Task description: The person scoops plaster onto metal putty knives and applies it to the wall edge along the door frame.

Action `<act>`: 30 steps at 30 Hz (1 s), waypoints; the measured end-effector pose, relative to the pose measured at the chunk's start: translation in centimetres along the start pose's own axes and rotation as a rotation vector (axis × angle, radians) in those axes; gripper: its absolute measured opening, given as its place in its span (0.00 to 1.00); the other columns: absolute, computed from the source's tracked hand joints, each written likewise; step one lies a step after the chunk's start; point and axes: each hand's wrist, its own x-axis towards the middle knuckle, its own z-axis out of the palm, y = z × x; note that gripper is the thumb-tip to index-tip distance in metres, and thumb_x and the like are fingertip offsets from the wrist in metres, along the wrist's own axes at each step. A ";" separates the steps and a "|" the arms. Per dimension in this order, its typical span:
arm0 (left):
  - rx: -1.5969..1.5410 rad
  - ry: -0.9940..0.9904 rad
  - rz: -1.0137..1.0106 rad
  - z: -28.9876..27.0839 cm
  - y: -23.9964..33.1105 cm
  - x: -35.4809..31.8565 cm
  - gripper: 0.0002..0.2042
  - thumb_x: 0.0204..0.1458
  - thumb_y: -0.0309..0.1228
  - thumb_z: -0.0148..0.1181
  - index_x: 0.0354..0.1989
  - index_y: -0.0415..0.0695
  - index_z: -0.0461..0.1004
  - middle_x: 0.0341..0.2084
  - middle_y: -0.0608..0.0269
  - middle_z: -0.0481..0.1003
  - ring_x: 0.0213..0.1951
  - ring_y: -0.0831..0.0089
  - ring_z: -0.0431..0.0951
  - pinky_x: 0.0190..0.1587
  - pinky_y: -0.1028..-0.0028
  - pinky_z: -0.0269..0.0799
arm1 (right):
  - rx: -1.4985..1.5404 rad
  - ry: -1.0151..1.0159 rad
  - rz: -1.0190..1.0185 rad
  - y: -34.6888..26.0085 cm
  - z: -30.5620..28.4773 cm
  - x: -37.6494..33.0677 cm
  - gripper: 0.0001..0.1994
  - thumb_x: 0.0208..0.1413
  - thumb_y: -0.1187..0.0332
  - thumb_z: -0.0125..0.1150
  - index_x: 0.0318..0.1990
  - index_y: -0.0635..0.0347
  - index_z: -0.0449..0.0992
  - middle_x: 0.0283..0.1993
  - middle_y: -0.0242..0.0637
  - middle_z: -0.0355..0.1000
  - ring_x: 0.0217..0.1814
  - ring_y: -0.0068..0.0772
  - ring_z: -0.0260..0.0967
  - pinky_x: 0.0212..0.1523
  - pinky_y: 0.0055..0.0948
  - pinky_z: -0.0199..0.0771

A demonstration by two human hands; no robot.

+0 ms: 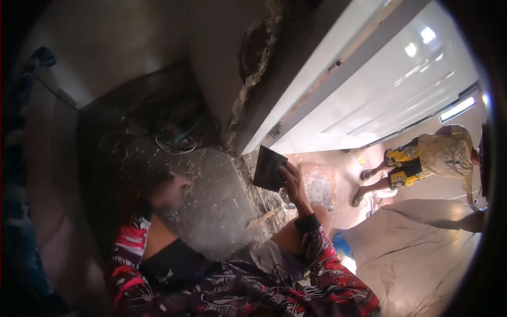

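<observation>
Right grip (293, 181) pinching dark plate (268, 168) by right edge; left grip (170, 192) blurred, cannot tell.

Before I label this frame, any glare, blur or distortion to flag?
Head view: glare spots on the glossy white door; left hand smeared and dim, its grip unreadable; right hand and the dark rectangular plate it holds noticeably sharper. Also head view: much of the left side in shadow, black corners, fisheye bending toward the rim.
</observation>
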 end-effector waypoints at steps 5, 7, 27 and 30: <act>0.028 -0.106 -0.135 -0.9 -0.8 0.7 0.12 0.47 0.32 0.58 0.40 0.50 0.82 0.34 0.48 0.79 0.38 0.50 0.80 0.40 0.58 0.74 | 0.324 0.104 0.265 0.8 0.6 -0.6 0.14 0.65 0.63 0.48 0.52 0.59 0.73 0.38 0.31 0.73 0.34 0.24 0.73 0.35 0.29 0.78; -0.065 -0.088 -0.091 -0.6 -0.8 2.2 0.12 0.46 0.34 0.59 0.39 0.51 0.82 0.32 0.49 0.79 0.37 0.50 0.80 0.40 0.57 0.75 | 0.492 0.166 0.295 3.0 -0.8 -1.2 0.14 0.66 0.66 0.45 0.55 0.59 0.69 0.48 0.37 0.73 0.46 0.33 0.74 0.43 0.38 0.78; -0.136 -0.274 0.159 3.7 0.7 10.1 0.14 0.45 0.38 0.63 0.32 0.37 0.79 0.32 0.39 0.77 0.39 0.45 0.79 0.44 0.55 0.74 | 0.518 0.489 0.200 -13.1 2.6 -17.0 0.15 0.64 0.67 0.49 0.56 0.59 0.68 0.51 0.39 0.73 0.50 0.39 0.73 0.53 0.44 0.74; -0.213 -0.270 0.192 4.8 -1.1 10.2 0.11 0.43 0.34 0.62 0.32 0.41 0.79 0.31 0.43 0.78 0.39 0.45 0.79 0.45 0.54 0.74 | 0.437 0.541 0.266 -13.1 2.5 -17.8 0.13 0.64 0.68 0.49 0.54 0.60 0.69 0.47 0.39 0.74 0.45 0.37 0.75 0.46 0.43 0.78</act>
